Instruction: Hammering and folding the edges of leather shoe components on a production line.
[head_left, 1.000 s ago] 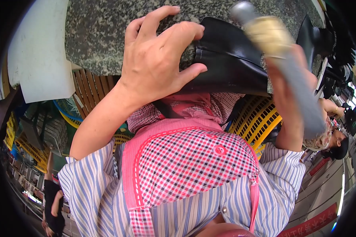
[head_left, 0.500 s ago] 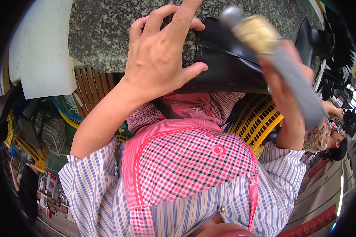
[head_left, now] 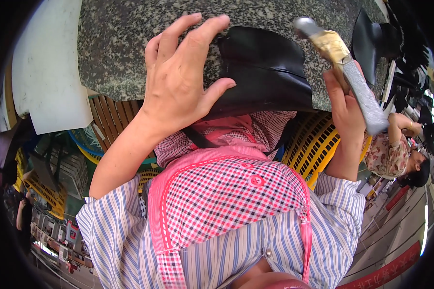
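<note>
A black, glossy leather-like piece (head_left: 267,72) with a seam across it lies on the speckled stone slab (head_left: 115,53), its near edge hanging over the front. My left hand (head_left: 181,77) hovers at its left side with fingers spread, holding nothing. To the right of the piece, my right hand (head_left: 345,103) grips a hammer (head_left: 354,82) with a rounded metal head, yellowish tape below the head and a grey wrapped handle. The hammer is raised above the slab, apart from the black piece.
More black pieces (head_left: 366,43) lie at the slab's right end. A white block (head_left: 48,72) stands at the left. Below the slab are a yellow basket (head_left: 306,144) and a slatted wooden surface (head_left: 112,118). Another person (head_left: 390,154) works at the far right.
My left hand has shifted left, off the black piece. My right hand and the hammer have moved right, away from the piece, uncovering more of it.
</note>
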`<state>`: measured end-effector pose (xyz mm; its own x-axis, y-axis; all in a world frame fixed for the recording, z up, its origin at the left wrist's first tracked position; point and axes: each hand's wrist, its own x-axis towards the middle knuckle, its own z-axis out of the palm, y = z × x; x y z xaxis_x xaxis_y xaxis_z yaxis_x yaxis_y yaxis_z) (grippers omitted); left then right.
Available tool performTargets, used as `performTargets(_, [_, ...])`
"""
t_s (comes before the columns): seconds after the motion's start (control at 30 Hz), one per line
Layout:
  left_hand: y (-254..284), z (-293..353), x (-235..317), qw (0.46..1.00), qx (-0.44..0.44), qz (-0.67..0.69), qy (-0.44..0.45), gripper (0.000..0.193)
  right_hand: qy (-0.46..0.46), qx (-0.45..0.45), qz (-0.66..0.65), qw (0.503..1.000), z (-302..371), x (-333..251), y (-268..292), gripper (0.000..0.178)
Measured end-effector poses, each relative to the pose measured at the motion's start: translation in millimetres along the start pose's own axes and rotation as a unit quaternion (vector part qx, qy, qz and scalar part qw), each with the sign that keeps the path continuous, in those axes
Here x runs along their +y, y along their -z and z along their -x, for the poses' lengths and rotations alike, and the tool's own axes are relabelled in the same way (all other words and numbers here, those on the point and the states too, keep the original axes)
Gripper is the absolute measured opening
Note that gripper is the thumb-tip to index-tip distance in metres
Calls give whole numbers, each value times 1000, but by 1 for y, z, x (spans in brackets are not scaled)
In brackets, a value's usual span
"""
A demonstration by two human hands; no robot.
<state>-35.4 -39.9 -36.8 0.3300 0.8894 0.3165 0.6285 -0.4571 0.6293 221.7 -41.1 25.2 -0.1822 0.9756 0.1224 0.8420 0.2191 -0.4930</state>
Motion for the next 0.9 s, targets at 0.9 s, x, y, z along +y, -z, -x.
performTargets(0.9, [19, -13, 16, 980, -93, 173, 3, 39, 165, -205, -139, 955, -14, -21, -42, 19])
